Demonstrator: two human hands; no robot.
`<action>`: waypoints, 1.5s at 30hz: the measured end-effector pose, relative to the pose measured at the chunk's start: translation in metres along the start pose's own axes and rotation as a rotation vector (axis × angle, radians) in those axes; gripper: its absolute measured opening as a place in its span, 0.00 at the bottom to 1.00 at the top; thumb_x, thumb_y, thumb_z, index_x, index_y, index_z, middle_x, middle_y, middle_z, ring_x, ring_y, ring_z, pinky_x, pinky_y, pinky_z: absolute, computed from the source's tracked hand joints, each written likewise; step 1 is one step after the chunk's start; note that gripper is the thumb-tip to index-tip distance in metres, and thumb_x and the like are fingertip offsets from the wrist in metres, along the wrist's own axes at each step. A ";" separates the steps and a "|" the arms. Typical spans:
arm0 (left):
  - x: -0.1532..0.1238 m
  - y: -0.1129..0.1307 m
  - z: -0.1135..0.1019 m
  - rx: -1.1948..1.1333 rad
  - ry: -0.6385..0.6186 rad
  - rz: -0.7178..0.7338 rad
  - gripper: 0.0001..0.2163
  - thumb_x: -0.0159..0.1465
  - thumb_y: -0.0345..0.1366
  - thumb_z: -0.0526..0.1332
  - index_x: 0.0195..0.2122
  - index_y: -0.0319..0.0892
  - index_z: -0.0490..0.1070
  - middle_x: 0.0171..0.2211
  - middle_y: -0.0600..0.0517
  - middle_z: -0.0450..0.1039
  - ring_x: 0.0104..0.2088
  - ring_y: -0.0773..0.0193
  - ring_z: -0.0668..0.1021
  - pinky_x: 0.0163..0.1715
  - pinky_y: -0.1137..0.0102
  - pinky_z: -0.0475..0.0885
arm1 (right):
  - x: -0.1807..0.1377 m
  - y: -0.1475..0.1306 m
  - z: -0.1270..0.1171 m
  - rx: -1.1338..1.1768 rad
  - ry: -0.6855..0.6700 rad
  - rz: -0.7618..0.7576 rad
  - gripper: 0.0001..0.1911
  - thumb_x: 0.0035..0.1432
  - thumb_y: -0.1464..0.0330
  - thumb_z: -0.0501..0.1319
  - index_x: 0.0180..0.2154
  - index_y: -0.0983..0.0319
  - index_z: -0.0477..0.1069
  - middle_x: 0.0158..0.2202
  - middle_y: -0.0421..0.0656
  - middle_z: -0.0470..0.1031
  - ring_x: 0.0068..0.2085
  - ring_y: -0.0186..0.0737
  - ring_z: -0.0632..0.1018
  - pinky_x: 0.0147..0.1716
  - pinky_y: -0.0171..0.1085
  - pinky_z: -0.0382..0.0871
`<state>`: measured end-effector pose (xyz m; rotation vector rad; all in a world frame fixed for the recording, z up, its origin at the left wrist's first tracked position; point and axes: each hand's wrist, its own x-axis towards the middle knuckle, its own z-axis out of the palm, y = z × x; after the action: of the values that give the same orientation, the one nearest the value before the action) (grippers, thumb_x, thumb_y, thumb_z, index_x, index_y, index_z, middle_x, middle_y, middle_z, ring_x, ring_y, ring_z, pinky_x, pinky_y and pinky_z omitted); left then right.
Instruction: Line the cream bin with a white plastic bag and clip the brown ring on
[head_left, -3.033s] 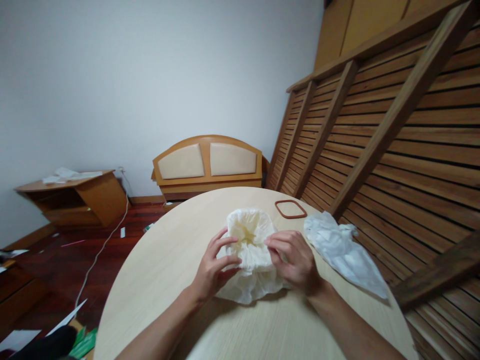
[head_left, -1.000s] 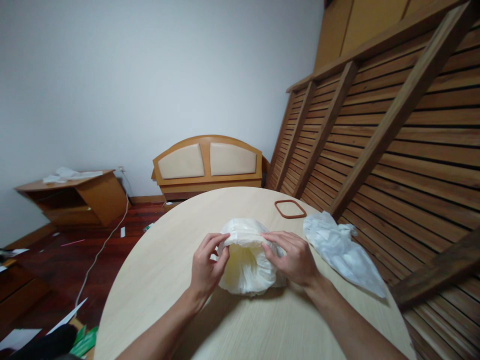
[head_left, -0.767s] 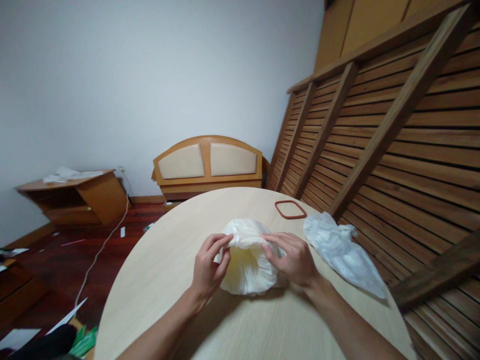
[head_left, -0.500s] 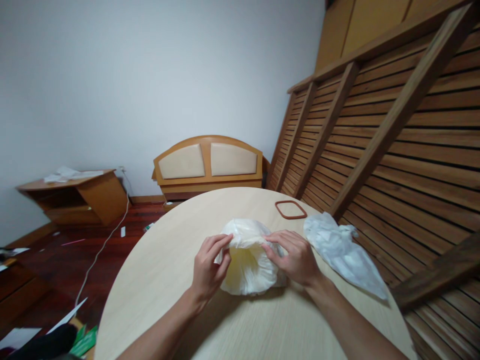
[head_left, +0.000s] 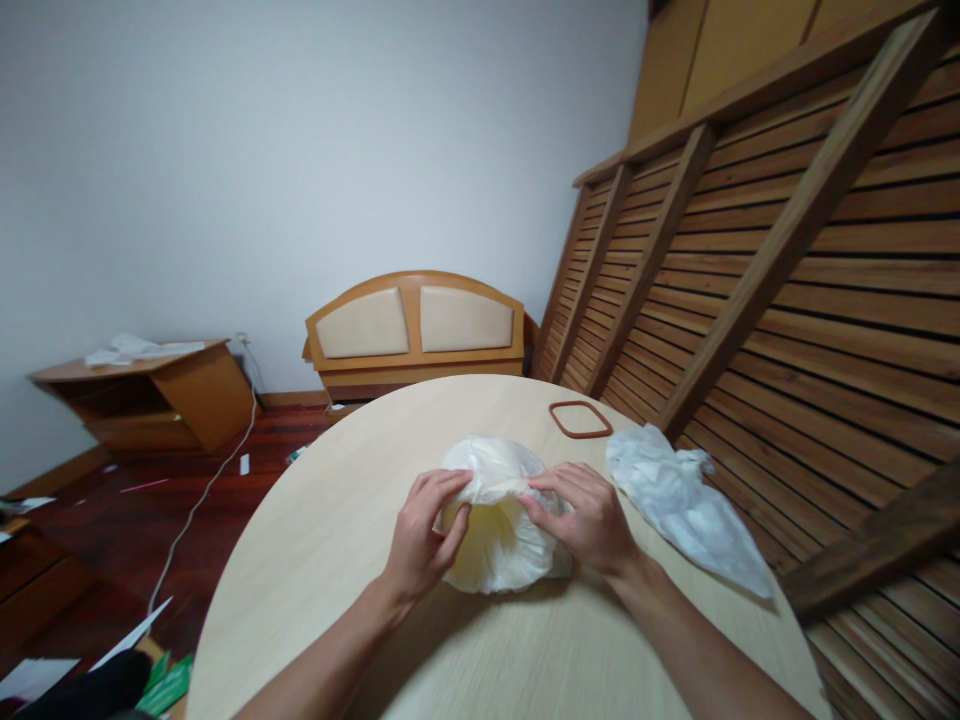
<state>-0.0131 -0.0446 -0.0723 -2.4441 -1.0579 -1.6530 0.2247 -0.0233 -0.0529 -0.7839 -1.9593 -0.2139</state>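
White bag [head_left: 514, 550] sits on the round surface [head_left: 315, 560], about midway between its left and right edges, with its mouth facing the near edge and a pale yellow interior visible. Three seconds earlier the mouth faced upward. Whether a rigid container is inside cannot be determined.

Both hands are clamped on the upper rim of the mouth and remain apart from each other. Left hand [head_left: 429, 530]: fingers above the fold, thumb below; the fingertips are set slightly closer to the right hand than half a second ago. Right hand [head_left: 589, 518]: index finger and thumb pinch the rim at its right side.

Crumpled bag [head_left: 690, 500] lies along the right edge of the surface, unmoved. Brown ring [head_left: 591, 436], a rounded square, lies flat near the far right edge, also unmoved. Beyond the far edge stands a padded headboard [head_left: 415, 325].
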 end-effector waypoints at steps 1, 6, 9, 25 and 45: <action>0.001 0.000 0.000 0.005 -0.013 0.020 0.16 0.66 0.26 0.59 0.53 0.46 0.70 0.47 0.46 0.78 0.49 0.57 0.77 0.49 0.61 0.75 | 0.000 -0.001 0.000 0.002 0.002 -0.009 0.07 0.62 0.63 0.65 0.33 0.59 0.78 0.30 0.43 0.83 0.31 0.42 0.82 0.35 0.42 0.73; 0.005 0.002 -0.001 0.049 -0.049 0.079 0.12 0.66 0.26 0.58 0.48 0.46 0.72 0.44 0.46 0.78 0.46 0.57 0.78 0.45 0.60 0.76 | -0.001 -0.008 0.003 0.004 -0.023 -0.027 0.07 0.62 0.63 0.65 0.33 0.58 0.79 0.30 0.42 0.83 0.31 0.42 0.82 0.35 0.41 0.72; 0.003 0.003 -0.001 0.069 -0.051 0.073 0.13 0.67 0.28 0.60 0.52 0.46 0.71 0.46 0.45 0.77 0.47 0.56 0.78 0.46 0.60 0.76 | 0.000 -0.009 0.003 -0.003 -0.012 -0.034 0.07 0.62 0.63 0.65 0.33 0.58 0.79 0.29 0.42 0.83 0.31 0.41 0.82 0.34 0.41 0.72; 0.000 0.001 -0.002 0.055 0.085 -0.068 0.10 0.65 0.26 0.59 0.45 0.44 0.73 0.36 0.49 0.76 0.38 0.62 0.79 0.37 0.69 0.75 | -0.001 0.007 -0.004 -0.021 -0.037 -0.021 0.07 0.62 0.65 0.63 0.32 0.59 0.76 0.29 0.42 0.82 0.32 0.42 0.81 0.36 0.42 0.72; 0.000 0.007 -0.003 0.075 0.041 0.088 0.14 0.63 0.23 0.59 0.47 0.44 0.71 0.36 0.49 0.76 0.37 0.63 0.78 0.37 0.69 0.76 | 0.001 -0.002 -0.004 0.062 -0.196 -0.029 0.16 0.59 0.65 0.63 0.49 0.62 0.74 0.47 0.49 0.81 0.48 0.48 0.80 0.49 0.48 0.71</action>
<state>-0.0113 -0.0509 -0.0683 -2.3635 -0.9737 -1.6000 0.2264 -0.0261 -0.0497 -0.7597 -2.1524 -0.0962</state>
